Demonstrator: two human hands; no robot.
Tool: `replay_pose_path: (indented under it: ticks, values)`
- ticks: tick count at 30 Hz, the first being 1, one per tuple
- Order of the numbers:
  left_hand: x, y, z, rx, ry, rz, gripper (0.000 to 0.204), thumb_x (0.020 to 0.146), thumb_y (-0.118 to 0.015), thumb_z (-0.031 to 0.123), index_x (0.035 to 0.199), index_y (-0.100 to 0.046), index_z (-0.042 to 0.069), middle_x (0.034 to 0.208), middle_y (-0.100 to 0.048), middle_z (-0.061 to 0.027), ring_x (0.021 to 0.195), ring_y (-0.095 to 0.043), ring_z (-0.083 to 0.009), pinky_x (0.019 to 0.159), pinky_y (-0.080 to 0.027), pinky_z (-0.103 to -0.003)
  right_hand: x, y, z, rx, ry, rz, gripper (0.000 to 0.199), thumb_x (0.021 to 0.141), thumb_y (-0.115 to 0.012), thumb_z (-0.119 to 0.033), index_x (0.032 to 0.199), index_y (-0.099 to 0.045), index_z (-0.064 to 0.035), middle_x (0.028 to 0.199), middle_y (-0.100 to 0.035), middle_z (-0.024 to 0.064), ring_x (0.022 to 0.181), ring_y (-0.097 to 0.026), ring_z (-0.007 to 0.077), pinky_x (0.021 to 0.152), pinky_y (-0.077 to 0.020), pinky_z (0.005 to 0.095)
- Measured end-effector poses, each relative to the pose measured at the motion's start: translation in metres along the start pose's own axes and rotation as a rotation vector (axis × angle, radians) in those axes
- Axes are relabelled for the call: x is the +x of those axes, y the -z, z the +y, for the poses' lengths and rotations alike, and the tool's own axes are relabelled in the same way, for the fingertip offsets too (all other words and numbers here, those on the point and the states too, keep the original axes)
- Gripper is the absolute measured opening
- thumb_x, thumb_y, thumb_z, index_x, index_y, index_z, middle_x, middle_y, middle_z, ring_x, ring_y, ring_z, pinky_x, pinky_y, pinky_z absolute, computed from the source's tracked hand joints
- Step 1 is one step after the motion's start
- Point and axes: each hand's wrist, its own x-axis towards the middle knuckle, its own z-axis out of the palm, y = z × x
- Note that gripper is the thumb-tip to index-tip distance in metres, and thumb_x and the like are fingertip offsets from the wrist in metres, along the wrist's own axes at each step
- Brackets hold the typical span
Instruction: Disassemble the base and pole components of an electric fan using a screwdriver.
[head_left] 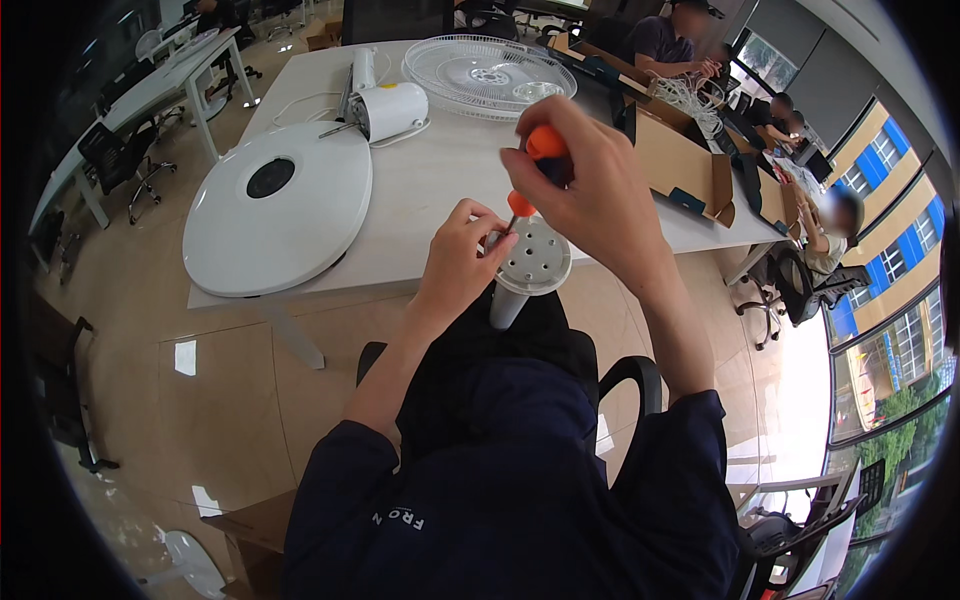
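Note:
My right hand (600,185) is closed around the orange and dark handle of a screwdriver (521,203), which points steeply down. Below it, the tip meets the left side of a round, light-grey flange with several holes (543,268). This flange tops a grey tube (508,308) standing up between my legs, its lower end out of sight. My left hand (460,258) pinches at the flange's left rim, thumb and fingers together around the screwdriver's lower end. Whether a screw sits between those fingertips is hidden.
On the white table (440,180) lie a white round fan base (225,215), a white fan motor housing (395,110) and a fan grille (470,60). An opened cardboard box (680,160) stands at the right. Several people sit beyond it. My chair's armrest (640,375) is beside me.

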Motion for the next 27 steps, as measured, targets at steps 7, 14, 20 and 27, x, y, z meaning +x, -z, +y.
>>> replay_pose_path:
  ticks: [7,14,20,27]
  values:
    - [0.0,0.006,0.014,0.115,0.074,-0.029,0.014,0.087,-0.075,0.013,0.086,-0.067,0.001,0.095,-0.061,-0.005,0.072,-0.064,-0.0199,0.066,-0.054,-0.033,-0.004,0.002,0.0,-0.069,-0.016,-0.105,0.031,0.085,-0.074,-0.016,0.107,-0.057,-0.004,0.078,-0.062,0.0124,0.062,-0.061,0.0235,0.057,-0.0469,0.031]
    - [0.013,0.003,0.006,0.264,-0.076,0.027,0.015,0.088,-0.074,0.017,0.089,-0.068,0.003,0.09,-0.065,-0.0045,0.07,-0.064,-0.0201,0.064,-0.051,-0.033,-0.028,0.033,0.028,0.162,-0.028,0.48,0.028,0.088,-0.066,-0.005,0.113,-0.052,-0.002,0.081,-0.059,0.0069,0.07,-0.059,0.0116,0.062,-0.0475,0.0258]
    - [0.046,-0.022,-0.04,0.026,0.044,-0.002,0.017,0.089,-0.074,0.021,0.088,-0.073,0.003,0.087,-0.068,-0.0102,0.07,-0.067,-0.0217,0.064,-0.052,-0.034,-0.114,0.043,0.034,0.767,-0.534,0.293,0.026,0.091,-0.057,-0.011,0.114,-0.051,-0.0027,0.075,-0.053,0.0039,0.064,-0.052,0.0102,0.059,-0.0391,0.0218]
    - [0.124,-0.113,-0.141,0.388,0.248,-0.217,0.019,0.087,-0.074,0.03,0.089,-0.08,0.012,0.084,-0.075,-0.008,0.083,-0.07,-0.024,0.087,-0.045,-0.043,-0.183,0.017,0.031,0.948,-0.716,0.285,0.028,0.091,-0.054,-0.013,0.117,-0.049,-0.0027,0.07,-0.053,0.0053,0.061,-0.051,0.0114,0.058,-0.0391,0.0241]
